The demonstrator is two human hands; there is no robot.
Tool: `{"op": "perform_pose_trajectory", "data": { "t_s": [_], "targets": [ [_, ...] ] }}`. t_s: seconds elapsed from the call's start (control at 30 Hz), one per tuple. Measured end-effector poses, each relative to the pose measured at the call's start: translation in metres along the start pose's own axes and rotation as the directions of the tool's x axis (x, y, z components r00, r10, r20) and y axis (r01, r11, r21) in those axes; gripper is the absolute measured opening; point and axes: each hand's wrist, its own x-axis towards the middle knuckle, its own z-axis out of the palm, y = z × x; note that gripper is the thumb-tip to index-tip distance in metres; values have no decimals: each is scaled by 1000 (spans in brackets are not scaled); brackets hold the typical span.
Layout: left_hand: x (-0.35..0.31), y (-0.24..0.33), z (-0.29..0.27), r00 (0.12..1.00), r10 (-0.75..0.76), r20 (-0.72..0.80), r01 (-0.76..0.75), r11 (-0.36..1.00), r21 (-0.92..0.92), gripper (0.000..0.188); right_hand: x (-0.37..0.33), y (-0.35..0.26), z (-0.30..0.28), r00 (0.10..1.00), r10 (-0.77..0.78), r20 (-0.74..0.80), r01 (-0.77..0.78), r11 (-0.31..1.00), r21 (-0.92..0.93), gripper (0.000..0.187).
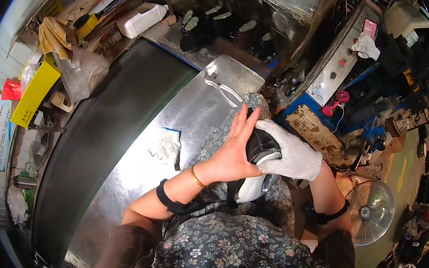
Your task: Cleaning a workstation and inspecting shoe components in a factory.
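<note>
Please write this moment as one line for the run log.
left hand: bare, flat on shoe | right hand: white glove, grips shoe | under: metal table

A white knitted glove (pixel 292 154) is worn on the right hand (pixel 289 152), while the left hand (pixel 234 150) is left bare. A thin gold bracelet (pixel 196 177) and a black band (pixel 168 197) are seen on the left forearm. Another black band (pixel 327 215) is worn at the right forearm. Brown sleeves (pixel 122 253) and a floral-patterned apron (pixel 226 248) are seen at six o'clock.
</note>
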Motion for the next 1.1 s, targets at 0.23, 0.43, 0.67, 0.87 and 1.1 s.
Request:
{"op": "perform_pose_trajectory", "data": {
  "t_s": [0.23, 0.43, 0.67, 0.87, 1.1],
  "targets": [
    [-5, 0, 11, 999, 37, -25, -37, 999, -12, 115, -5, 14, 10, 995, -49, -86, 67, 973, 220, 64],
    [-5, 10, 19, 990, 137, -35, -129, 975, 179, 94, -21, 16, 23, 961, -36, -275, 64, 993, 96, 53],
    [13, 8, 16, 987, 158, -19, -151, 968, 202, 83, -24, 36, 51, 858, 70, -509, 93, 953, 287, 49],
    [31, -5, 2, 977, 89, -196, -65, 990, 125, 76, -57, 28, 89, 840, 307, -447, 114, 705, 700, 66],
    [32, 8, -14, 937, -348, -8, 263, 721, -641, 61, -74, 41, 70, 874, 411, -261, -69, 635, 770, 32]
  ]
}}
